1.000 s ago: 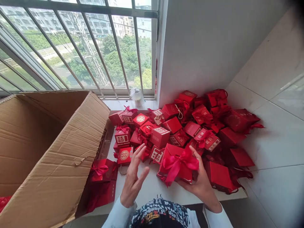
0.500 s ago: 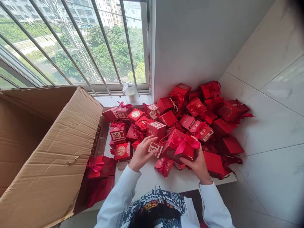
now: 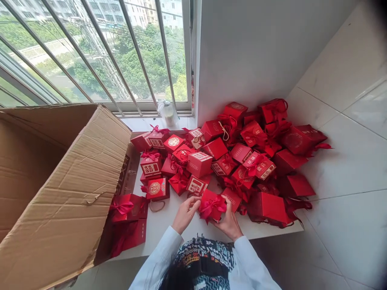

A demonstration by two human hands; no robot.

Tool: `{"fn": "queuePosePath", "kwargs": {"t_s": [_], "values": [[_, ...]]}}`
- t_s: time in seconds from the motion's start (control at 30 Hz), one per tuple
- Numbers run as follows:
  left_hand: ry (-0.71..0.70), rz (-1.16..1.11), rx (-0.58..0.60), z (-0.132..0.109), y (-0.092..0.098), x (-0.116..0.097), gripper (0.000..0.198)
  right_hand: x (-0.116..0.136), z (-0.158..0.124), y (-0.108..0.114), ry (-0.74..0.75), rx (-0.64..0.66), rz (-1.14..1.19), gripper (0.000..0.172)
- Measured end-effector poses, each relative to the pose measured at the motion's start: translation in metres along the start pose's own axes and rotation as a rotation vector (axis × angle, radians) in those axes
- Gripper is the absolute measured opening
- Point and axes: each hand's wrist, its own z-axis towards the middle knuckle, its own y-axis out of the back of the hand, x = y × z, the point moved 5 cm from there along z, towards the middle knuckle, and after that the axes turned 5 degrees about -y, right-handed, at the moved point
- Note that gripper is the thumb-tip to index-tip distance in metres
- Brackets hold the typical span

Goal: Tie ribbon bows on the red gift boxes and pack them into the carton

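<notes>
Watching through the head camera, I see the left hand (image 3: 185, 214) and right hand (image 3: 229, 222) curled narrowly around a red gift box (image 3: 210, 206), one on each side, its ribbon bow (image 3: 213, 206) on top. It sits near the bench's (image 3: 169, 230) front edge, just before a heap of red boxes (image 3: 242, 149). An open cardboard carton (image 3: 60, 189) covers the left end; a barred window (image 3: 121, 56) runs along the far edge, beside a white wall (image 3: 256, 52).

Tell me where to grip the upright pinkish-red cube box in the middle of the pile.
Grip the upper side walls of the red box with the fingers, coming from above: it stands roughly upright with a flat top, and neighbouring boxes crowd its lower sides.
</notes>
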Motion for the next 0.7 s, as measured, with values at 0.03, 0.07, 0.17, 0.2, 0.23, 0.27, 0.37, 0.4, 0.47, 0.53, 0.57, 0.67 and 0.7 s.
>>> {"fn": "queuePosePath", "kwargs": {"t_s": [0.03,0.07,0.17,0.2,0.23,0.27,0.37,0.4,0.47,0.53,0.57,0.67,0.7], "values": [[-0.015,0.014,-0.013,0.0,-0.001,0.002,0.034,-0.005,0.0,-0.002,-0.006,0.015,-0.002,0.1],[-0.048,0.041,-0.033,0.0,-0.001,0.001,0.031,-0.008,-0.001,-0.002,-0.008,0.027,-0.004,0.104],[-0.188,0.188,-0.087,0.001,-0.002,-0.007,0.024,-0.008,-0.002,0.007,0.0,0.055,-0.024,0.117],[-0.219,0.231,-0.089,0.003,-0.003,-0.009,0.022,-0.006,-0.003,0.011,0.002,0.057,-0.02,0.116],[-0.231,0.259,-0.085,0.004,-0.005,-0.011,0.02,-0.004,-0.003,0.015,0.0,0.05,-0.004,0.11],[-0.231,0.275,-0.078,0.006,-0.007,-0.011,0.019,-0.001,-0.003,0.02,-0.006,0.033,0.018,0.097],[-0.212,0.291,-0.059,0.011,-0.011,-0.01,0.017,0.009,0.0,0.031,-0.044,-0.085,0.024,0.046],[-0.207,0.297,-0.051,0.013,-0.012,-0.009,0.016,0.012,0.002,0.032,-0.058,-0.126,0.007,0.038],[-0.199,0.31,-0.033,0.014,-0.014,-0.009,0.011,0.017,0.003,0.032,-0.074,-0.193,-0.038,0.032],[-0.196,0.323,-0.016,0.016,-0.015,-0.01,0.002,0.021,0.004,0.029,-0.067,-0.229,-0.075,0.031],[-0.195,0.328,-0.011,0.017,-0.015,-0.012,0.003,0.023,0.003,0.028,-0.06,-0.242,-0.095,0.03],[-0.192,0.331,-0.021,0.02,-0.014,-0.017,0.009,0.026,0.002,0.025,-0.031,-0.225,-0.128,0.029],[-0.187,0.326,-0.027,0.021,-0.014,-0.018,0.008,0.026,0.002,0.025,-0.022,-0.208,-0.131,0.029]]}}
